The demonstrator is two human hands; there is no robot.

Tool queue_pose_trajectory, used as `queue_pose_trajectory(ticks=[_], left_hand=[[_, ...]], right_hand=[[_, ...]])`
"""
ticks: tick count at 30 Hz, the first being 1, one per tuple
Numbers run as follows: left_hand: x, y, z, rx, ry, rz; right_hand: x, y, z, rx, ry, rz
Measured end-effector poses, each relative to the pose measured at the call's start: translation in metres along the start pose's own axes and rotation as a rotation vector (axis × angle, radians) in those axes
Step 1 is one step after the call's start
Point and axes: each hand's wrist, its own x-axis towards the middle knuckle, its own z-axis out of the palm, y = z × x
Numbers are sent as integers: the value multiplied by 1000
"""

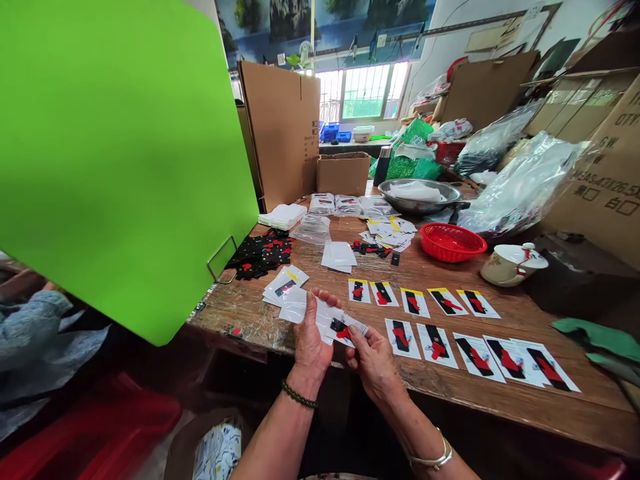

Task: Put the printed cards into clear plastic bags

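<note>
At the table's front edge, my left hand (pixel 313 337) grips a thin white, glossy plastic sleeve (pixel 296 307), its thumb lying on top. My right hand (pixel 376 363) pinches a small printed card (pixel 359 325) bearing a black piece and a red piece (pixel 341 329). The card overlaps the sleeve between my hands; whether it is inside or on top, I cannot tell. Just left of the sleeve lies a small stack of cards (pixel 273 291). Two rows of cards with black and red pieces, including a near-row card (pixel 437 345), lie right of my hands.
A black-and-red heap (pixel 260 255) lies beside a big green panel (pixel 125 153) at left. Farther back are white sheets (pixel 339 255), loose cards (pixel 393 235), bagged packs (pixel 347 204), a red basket (pixel 453 241), a lidded pot (pixel 506 265) and a metal pan (pixel 420 205).
</note>
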Motion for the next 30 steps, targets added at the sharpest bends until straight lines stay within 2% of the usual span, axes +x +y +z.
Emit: queue_pose_trajectory(ticks=[7, 16, 21, 27, 30], left_hand=[[-2, 1, -2, -15, -65, -9], [-5, -2, 0, 52, -5, 55], [-5, -4, -4, 50, -6, 29], [-5, -6, -10, 105, -34, -9], [-3, -6, -11, 65, -4, -4]], right_hand=[[3, 3, 2, -133, 56, -75], [0, 8, 11, -35, 30, -51], [-1, 12, 6, -93, -124, -55], [-1, 4, 3, -129, -102, 3], [-2, -4, 2, -177, -117, 28]])
